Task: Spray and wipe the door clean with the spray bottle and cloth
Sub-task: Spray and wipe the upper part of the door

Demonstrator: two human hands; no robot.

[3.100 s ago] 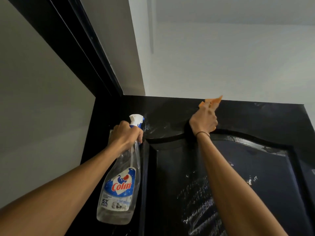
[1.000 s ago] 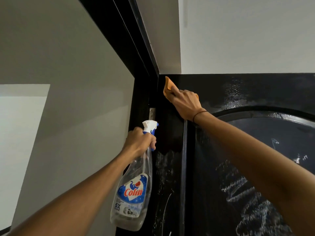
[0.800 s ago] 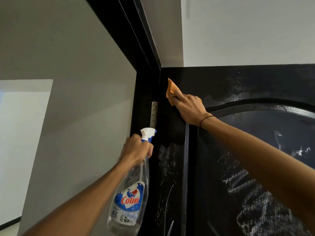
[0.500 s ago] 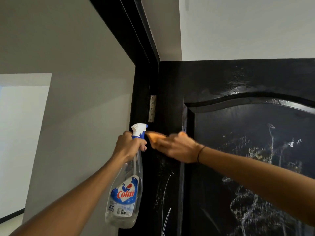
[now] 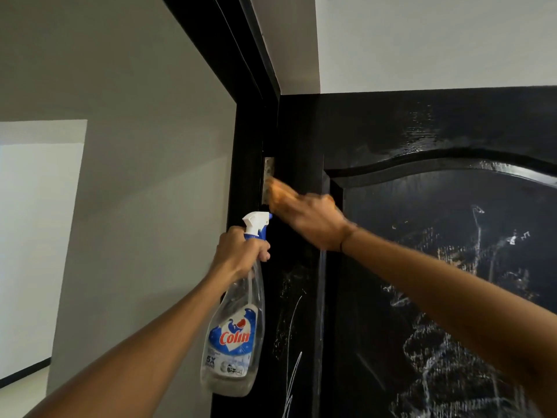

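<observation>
Grey wall (image 5: 135,146), black door frame (image 5: 245,176), metal hinge (image 5: 268,170)

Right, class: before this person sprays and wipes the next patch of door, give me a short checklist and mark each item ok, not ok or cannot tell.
1. Left hand has a firm grip on the spray bottle: ok.
2. Nozzle points at the door, not the wall: ok.
3. Liquid left in the bottle: ok, some shows near the bottom.
4. Right hand holds the cloth against the door edge: ok, though blurred.
5. Cloth clear of the hinge: cannot tell, they overlap in this view.
6. Lower panel wiped clean: not ok, white streaks remain.
</observation>
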